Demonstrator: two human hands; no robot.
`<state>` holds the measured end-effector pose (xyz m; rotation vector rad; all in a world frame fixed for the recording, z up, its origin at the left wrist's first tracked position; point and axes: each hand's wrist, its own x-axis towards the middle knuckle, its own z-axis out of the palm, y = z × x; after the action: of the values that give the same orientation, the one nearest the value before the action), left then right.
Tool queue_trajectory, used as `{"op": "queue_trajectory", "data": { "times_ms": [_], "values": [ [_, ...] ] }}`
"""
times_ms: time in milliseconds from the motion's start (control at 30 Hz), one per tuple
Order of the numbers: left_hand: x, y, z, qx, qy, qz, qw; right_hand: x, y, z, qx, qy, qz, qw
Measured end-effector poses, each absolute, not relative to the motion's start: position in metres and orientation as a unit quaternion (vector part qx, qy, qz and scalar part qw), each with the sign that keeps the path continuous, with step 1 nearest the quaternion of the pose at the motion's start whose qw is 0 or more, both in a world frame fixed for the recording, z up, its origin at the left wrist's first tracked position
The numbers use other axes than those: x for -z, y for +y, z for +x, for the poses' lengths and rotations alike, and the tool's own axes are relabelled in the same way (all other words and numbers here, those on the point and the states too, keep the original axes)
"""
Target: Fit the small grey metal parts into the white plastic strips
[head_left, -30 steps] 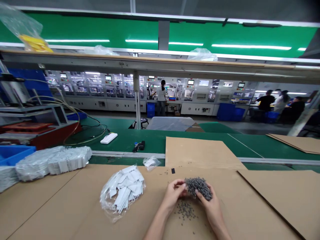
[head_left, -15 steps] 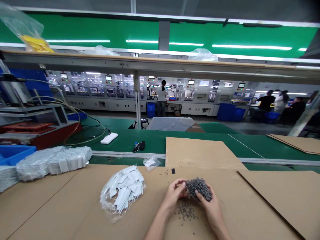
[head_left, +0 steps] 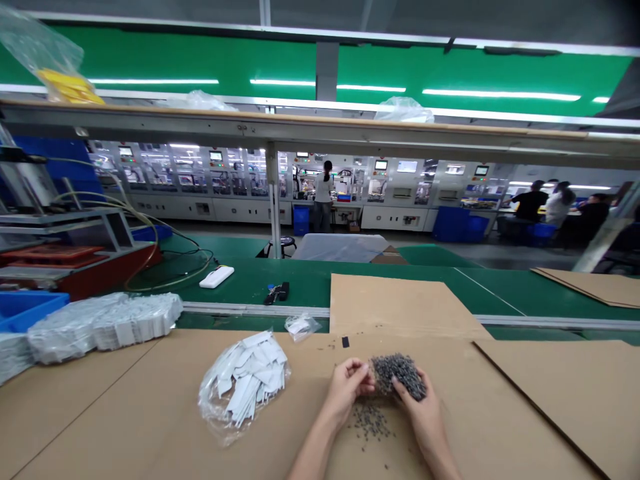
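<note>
A rounded mass of small dark grey parts [head_left: 397, 373] rests in my right hand [head_left: 423, 397], whose fingers curl round its right side with the thumb on the near face. Whether a clear bag encloses the mass, I cannot tell. At its left side, my left hand [head_left: 350, 383] is closed in a pinch; what its fingertips hold is too small to make out. Loose dark parts [head_left: 371, 421] lie scattered on the cardboard [head_left: 310, 433] below and between both hands. Left of my hands lies an opened clear bag of flat white pieces [head_left: 257, 373].
Bundles of wrapped white pieces [head_left: 135, 320] and a blue bin [head_left: 33, 308] stand at the left, near a press machine [head_left: 60, 233]. Beyond the cardboard are a small clear bag [head_left: 301, 325], a black clip-like item [head_left: 277, 292] and a white device [head_left: 217, 277]. Several people work farther back.
My left fingers have drawn slightly away from the mass of dark parts, which remains in my right hand. The view has shifted very slightly.
</note>
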<state>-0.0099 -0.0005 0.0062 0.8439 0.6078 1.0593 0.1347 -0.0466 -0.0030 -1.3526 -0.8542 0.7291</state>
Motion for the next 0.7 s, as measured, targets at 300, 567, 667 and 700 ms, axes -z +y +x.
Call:
{"op": "queue_trajectory", "data": {
  "times_ms": [300, 567, 667, 700],
  "values": [
    [-0.007, -0.007, -0.009, -0.408, 0.234, 0.34, 0.814, 0.001, -0.047, 0.131, -0.332, -0.372, -0.566, 0.656],
    [-0.011, -0.014, -0.006, -0.384, 0.238, 0.376, 0.809, 0.002, -0.046, 0.129, -0.353, -0.385, -0.541, 0.659],
    [-0.006, -0.013, -0.003, -0.396, 0.284, 0.376, 0.788, 0.003, -0.046, 0.129, -0.338, -0.382, -0.557, 0.656],
    [-0.004, -0.011, -0.002, -0.417, 0.305, 0.369, 0.773, 0.004, -0.046, 0.128, -0.334, -0.374, -0.554, 0.664]
  ]
}}
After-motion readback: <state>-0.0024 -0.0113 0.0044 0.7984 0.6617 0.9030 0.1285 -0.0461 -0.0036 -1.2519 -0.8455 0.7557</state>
